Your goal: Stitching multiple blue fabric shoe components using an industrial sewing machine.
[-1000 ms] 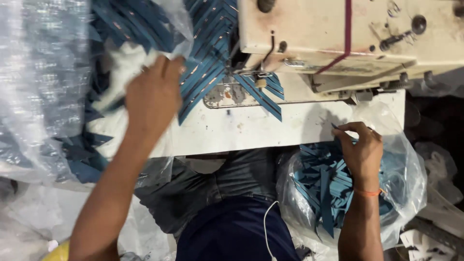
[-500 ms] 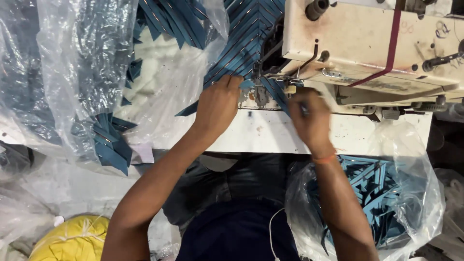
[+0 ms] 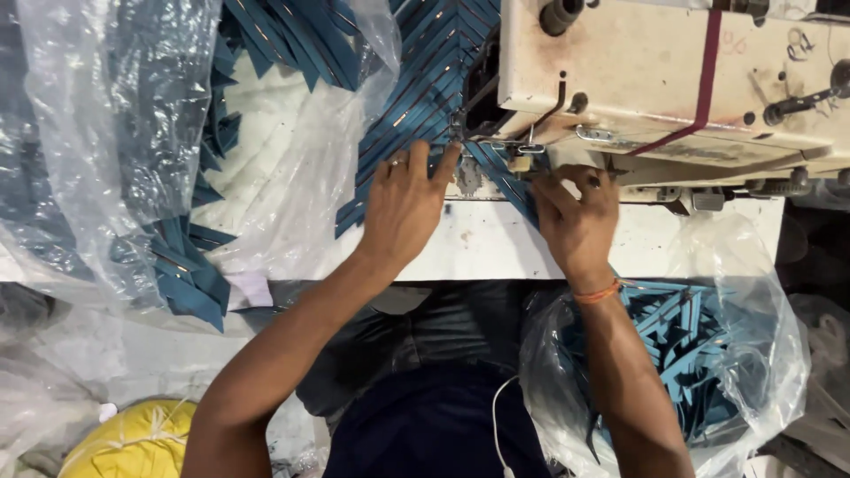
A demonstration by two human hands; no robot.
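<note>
A cream sewing machine [image 3: 673, 80] stands on a white table [image 3: 478, 248]. My left hand [image 3: 403, 204] lies flat on a chain of teal fabric strips [image 3: 416, 97] just left of the presser foot [image 3: 518, 150], fingers pointing at the needle. My right hand [image 3: 575, 212] pinches a narrow teal strip [image 3: 509, 181] that runs under the foot, fingers curled beneath the machine arm. An orange band circles my right wrist.
A clear plastic bag [image 3: 699, 354] of teal strips hangs at the table's right front. Crumpled clear plastic sheeting [image 3: 115, 133] with more teal pieces covers the left. A yellow bundle [image 3: 133, 443] lies at the bottom left. My lap in dark clothing fills the centre bottom.
Both hands have come in from the sides to the needle area. The left hand left the pile on the left; the right hand rose from the bag and now pinches a strip.
</note>
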